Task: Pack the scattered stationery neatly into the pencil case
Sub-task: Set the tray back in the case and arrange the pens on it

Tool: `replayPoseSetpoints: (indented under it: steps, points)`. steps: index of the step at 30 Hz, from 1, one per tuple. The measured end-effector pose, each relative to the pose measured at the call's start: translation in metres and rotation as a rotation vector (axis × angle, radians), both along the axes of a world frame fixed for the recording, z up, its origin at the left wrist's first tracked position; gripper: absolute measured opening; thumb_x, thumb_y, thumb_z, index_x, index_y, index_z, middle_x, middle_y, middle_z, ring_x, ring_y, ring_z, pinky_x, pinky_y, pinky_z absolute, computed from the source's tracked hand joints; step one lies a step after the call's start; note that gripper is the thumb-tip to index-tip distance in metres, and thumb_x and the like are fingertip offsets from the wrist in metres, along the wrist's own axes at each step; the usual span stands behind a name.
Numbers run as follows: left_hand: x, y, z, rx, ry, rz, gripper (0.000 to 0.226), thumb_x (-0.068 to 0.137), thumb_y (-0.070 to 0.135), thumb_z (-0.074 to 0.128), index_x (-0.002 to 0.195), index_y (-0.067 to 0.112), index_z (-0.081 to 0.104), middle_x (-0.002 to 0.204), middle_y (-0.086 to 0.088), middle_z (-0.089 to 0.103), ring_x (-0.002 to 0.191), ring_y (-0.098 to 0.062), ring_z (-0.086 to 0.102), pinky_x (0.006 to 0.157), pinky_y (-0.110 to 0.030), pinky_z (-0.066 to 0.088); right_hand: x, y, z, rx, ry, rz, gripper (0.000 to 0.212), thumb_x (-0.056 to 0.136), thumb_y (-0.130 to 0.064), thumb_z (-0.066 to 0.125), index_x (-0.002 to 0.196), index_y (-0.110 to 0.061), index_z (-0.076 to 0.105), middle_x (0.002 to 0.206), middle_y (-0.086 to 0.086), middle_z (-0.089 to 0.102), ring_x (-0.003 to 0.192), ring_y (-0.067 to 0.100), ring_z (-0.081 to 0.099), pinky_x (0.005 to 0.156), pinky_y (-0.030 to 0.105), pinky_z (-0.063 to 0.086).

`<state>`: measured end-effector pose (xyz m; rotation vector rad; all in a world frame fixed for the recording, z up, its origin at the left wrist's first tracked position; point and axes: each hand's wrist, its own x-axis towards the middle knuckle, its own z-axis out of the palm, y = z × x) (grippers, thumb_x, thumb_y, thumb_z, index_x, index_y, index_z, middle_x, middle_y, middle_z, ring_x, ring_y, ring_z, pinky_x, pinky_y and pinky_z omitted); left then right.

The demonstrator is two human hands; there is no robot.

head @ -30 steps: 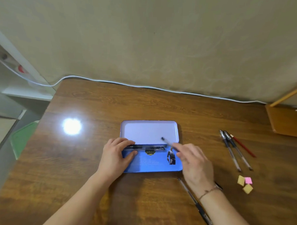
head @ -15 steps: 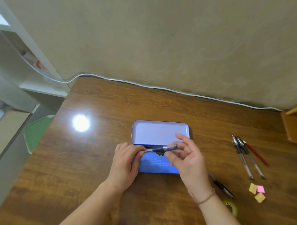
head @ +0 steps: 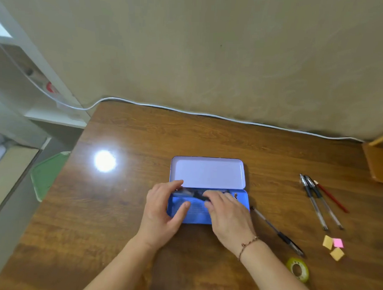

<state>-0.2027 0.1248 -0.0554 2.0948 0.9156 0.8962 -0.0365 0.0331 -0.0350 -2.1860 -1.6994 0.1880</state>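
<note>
Both hands reach into the open pencil case (head: 205, 215) on the worktop (head: 131, 142), left hand (head: 163, 207) fingers spread wide on its left end, right hand (head: 225, 210) fingers lying flat over what looks like a blurred pen (head: 195, 194).

The pencil case (head: 207, 202) lies open mid-tabletop (head: 128, 208), lid (head: 207, 172) behind, both hands over its tray. Just right lies one pen (head: 276, 232); farther right, three pens (head: 319, 203) together. Before those lie sticky notes (head: 333, 246), with a tape roll (head: 297, 269) nearest the front edge.

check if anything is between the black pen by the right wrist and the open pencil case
Nothing visible blocks it. The black pen lies on bare table just right of the pencil case, whose lid is open. Only the right hand rests over the tray's right part.
</note>
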Motion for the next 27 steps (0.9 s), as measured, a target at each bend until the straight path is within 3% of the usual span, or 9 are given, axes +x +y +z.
replayPoseSetpoints:
  steps: [4,6,9,15,21,24,27]
  points:
    - [0.0,0.01,-0.01,0.164,0.152,-0.032,0.013,0.088,0.031,0.063,0.094,0.021,0.069,0.095,0.015,0.066,0.093,-0.011,0.055,0.083,-0.039,0.043,0.002,0.002,-0.013,0.034,-0.039,0.039,0.015,0.088,-0.031,0.049,0.095,-0.027,0.061,0.088,-0.011,0.059,0.082,0.017,0.054,0.065,0.032,0.048]
    - [-0.001,0.013,-0.013,0.204,0.194,-0.043,0.013,0.089,0.032,0.062,0.087,0.022,0.07,0.088,0.016,0.065,0.088,-0.013,0.053,0.082,-0.037,0.04,0.002,0.003,-0.015,0.071,-0.083,0.024,0.014,0.086,-0.03,0.053,0.095,-0.028,0.064,0.088,-0.01,0.059,0.083,0.018,0.053,0.067,0.032,0.046]
    - [-0.003,0.014,-0.016,0.25,0.245,-0.05,0.017,0.088,0.038,0.062,0.084,0.024,0.071,0.086,0.016,0.063,0.089,-0.014,0.051,0.083,-0.033,0.035,0.003,0.004,-0.017,0.071,-0.114,0.012,0.014,0.083,-0.029,0.062,0.096,-0.029,0.066,0.088,-0.012,0.06,0.085,0.018,0.053,0.072,0.032,0.044]
    - [0.002,0.015,-0.022,0.27,0.32,-0.019,0.022,0.084,0.042,0.059,0.09,0.026,0.073,0.087,0.012,0.062,0.086,-0.021,0.05,0.079,-0.039,0.037,0.007,0.01,-0.022,0.105,-0.119,-0.003,0.008,0.082,-0.021,0.064,0.083,-0.028,0.066,0.084,-0.009,0.058,0.081,0.02,0.05,0.07,0.034,0.042]
    - [0.009,0.017,-0.022,0.309,0.375,-0.002,0.025,0.085,0.042,0.056,0.087,0.025,0.074,0.086,0.008,0.061,0.082,-0.024,0.047,0.077,-0.037,0.034,0.016,0.008,-0.014,0.167,-0.031,-0.051,0.009,0.085,-0.029,0.061,0.091,-0.028,0.068,0.087,-0.01,0.062,0.084,0.02,0.053,0.072,0.034,0.044]
    - [0.008,0.018,-0.02,0.295,0.386,-0.014,0.026,0.087,0.041,0.054,0.088,0.023,0.073,0.087,0.007,0.061,0.082,-0.024,0.047,0.078,-0.039,0.035,0.061,-0.018,-0.004,0.242,0.02,-0.345,0.014,0.086,-0.031,0.062,0.097,-0.026,0.07,0.096,-0.008,0.067,0.089,0.02,0.055,0.075,0.032,0.045]
    - [0.009,0.021,-0.017,0.244,0.39,0.019,0.024,0.087,0.04,0.052,0.089,0.023,0.07,0.088,0.008,0.059,0.083,-0.023,0.047,0.078,-0.037,0.033,0.128,-0.074,-0.001,0.064,-0.047,-0.843,0.025,0.087,-0.038,0.06,0.107,-0.026,0.067,0.109,-0.001,0.065,0.098,0.025,0.053,0.077,0.036,0.046]
